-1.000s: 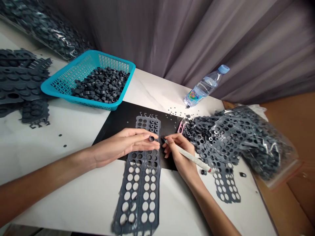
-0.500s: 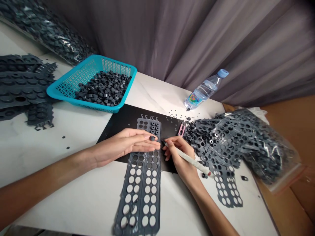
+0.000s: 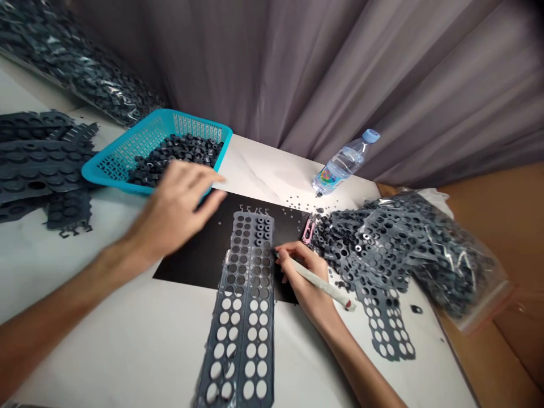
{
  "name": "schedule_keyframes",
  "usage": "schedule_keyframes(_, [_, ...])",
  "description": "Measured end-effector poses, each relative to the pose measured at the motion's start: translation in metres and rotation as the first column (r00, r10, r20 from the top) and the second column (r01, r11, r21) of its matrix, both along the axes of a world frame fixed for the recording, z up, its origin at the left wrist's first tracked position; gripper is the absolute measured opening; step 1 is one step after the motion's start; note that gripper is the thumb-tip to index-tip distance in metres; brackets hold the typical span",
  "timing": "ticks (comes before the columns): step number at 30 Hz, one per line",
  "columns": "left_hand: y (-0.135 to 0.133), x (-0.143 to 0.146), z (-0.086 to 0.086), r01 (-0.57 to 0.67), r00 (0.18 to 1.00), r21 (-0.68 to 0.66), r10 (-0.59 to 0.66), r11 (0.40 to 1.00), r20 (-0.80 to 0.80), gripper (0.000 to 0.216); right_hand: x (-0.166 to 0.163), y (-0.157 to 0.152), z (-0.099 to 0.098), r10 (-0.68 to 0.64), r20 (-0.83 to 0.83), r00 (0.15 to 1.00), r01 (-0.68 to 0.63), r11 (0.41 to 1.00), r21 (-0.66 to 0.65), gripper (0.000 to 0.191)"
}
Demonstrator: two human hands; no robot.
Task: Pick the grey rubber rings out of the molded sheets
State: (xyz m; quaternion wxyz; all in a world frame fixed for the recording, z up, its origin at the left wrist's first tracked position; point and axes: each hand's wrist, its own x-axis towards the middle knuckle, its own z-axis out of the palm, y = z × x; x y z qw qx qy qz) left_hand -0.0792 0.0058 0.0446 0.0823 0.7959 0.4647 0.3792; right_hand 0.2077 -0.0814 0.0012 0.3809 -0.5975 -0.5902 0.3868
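Note:
A long grey rubber sheet (image 3: 244,317) full of round holes lies across a black mat (image 3: 204,249) on the white table. A few small rings remain in its far end. My right hand (image 3: 304,277) rests beside the sheet's right edge, closed on a white pen-like tool (image 3: 325,286) whose tip touches the sheet. My left hand (image 3: 176,204) is raised over the near rim of a turquoise basket (image 3: 123,153) filled with small dark rubber rings (image 3: 178,153). Its fingers are stretched forward and blurred, so I cannot see whether they hold a ring.
A heap of punched grey sheets (image 3: 374,243) and a clear bag of more (image 3: 450,266) lie at right. A water bottle (image 3: 340,164) lies behind them, pink snips (image 3: 306,229) beside the mat. Unpunched sheets (image 3: 38,164) stack at left; another bag (image 3: 76,62) sits far left.
My left hand has lifted off the sheet, where it held a small ring at its fingertips, and swung left to the basket. The right hand has stayed put with the tool.

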Motion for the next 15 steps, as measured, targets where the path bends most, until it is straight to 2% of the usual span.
schedule_keyframes(1, [-0.009,0.015,-0.006,0.1,0.994,-0.066,-0.102,0.993,-0.038,0.026,-0.001,0.0,0.001,0.009,-0.003,1.0,-0.009,1.0,0.002,0.027])
schedule_keyframes(3, [-0.025,0.04,-0.02,0.268,0.956,-0.223,-0.288,0.937,-0.059,0.029,-0.003,0.002,0.004,0.02,-0.034,0.999,-0.02,1.0,-0.001,0.028])
schedule_keyframes(4, [-0.03,0.048,-0.027,0.306,0.944,-0.273,-0.329,0.912,-0.039,0.031,-0.005,0.003,0.005,0.023,-0.057,0.998,-0.024,1.0,-0.004,0.028])
schedule_keyframes(8, [-0.034,0.056,-0.044,0.338,0.937,-0.417,-0.345,0.844,0.061,0.032,-0.008,0.008,0.006,0.051,-0.142,0.989,-0.055,0.998,-0.026,0.028])
schedule_keyframes(12, [-0.028,0.051,-0.046,0.363,0.928,-0.445,-0.359,0.819,0.096,0.032,-0.002,0.013,0.008,0.125,-0.184,0.975,-0.14,0.987,-0.072,0.027])
schedule_keyframes(15, [-0.027,0.052,-0.044,0.375,0.924,-0.438,-0.367,0.817,0.107,0.032,0.002,0.018,0.011,0.138,-0.213,0.967,-0.157,0.985,-0.075,0.025])
